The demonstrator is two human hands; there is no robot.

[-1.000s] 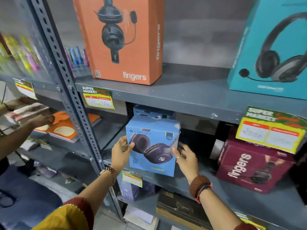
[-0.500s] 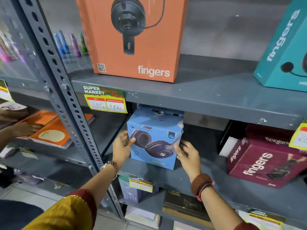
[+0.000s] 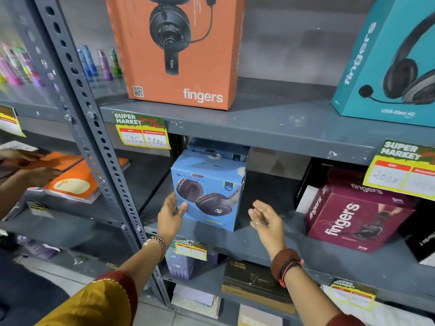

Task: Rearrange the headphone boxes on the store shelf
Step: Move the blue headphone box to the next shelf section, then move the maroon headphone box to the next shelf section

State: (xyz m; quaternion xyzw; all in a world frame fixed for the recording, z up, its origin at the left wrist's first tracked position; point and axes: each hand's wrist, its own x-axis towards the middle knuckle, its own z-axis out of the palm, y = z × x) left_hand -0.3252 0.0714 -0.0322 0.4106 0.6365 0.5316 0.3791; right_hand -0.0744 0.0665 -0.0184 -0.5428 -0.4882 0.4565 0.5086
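A light-blue Zebronics headphone box (image 3: 209,191) stands on the middle grey shelf (image 3: 259,245), with a second blue box (image 3: 219,150) behind it. My left hand (image 3: 170,216) is open at the box's left front edge, thumb just touching it. My right hand (image 3: 266,220) is open and a short way off the box's right side, holding nothing. On the upper shelf stand an orange fingers box (image 3: 179,50) and a teal fingers box (image 3: 390,62). A maroon fingers box (image 3: 353,212) sits to the right on the middle shelf.
A perforated steel upright (image 3: 94,142) divides the shelving on the left. Price tags (image 3: 142,131) hang from the shelf edges. Another person's hands (image 3: 30,170) handle orange notebooks (image 3: 73,182) in the left bay. A dark carton (image 3: 254,281) lies on the lower shelf.
Both my hands have let go of the blue box, which now rests on the shelf. My right hand drew back to the right; the view shifted slightly.
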